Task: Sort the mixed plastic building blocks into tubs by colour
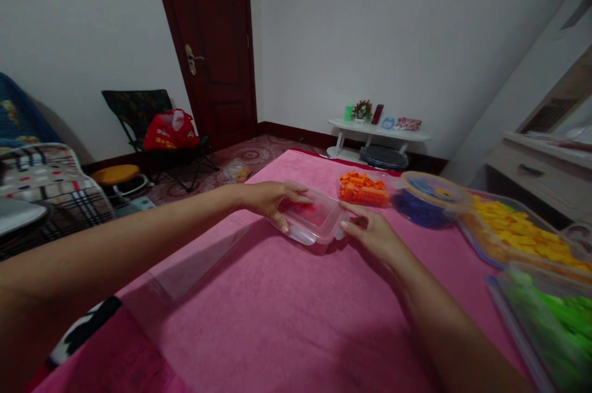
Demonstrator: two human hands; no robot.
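Observation:
A clear plastic food container [316, 220] with a lid sits on the pink-covered table, with something red showing inside. My left hand [277, 200] grips its left side, the thumb at the front edge and the fingers across the lid. At the right edge, my right hand [367, 229] holds the container between thumb and index finger, by a side clip. The front clip [301, 234] tilts outward from the lid. Just behind my right hand stands a clear box of orange pieces [364, 189].
Along the right stand a round tub of blue pieces [422, 211], a box of yellow pieces [522, 229] and a box of green pieces [555, 313]. The pink tablecloth [250, 313] spreads around. Beyond are a white side table [379, 130] and a folding chair [139, 103].

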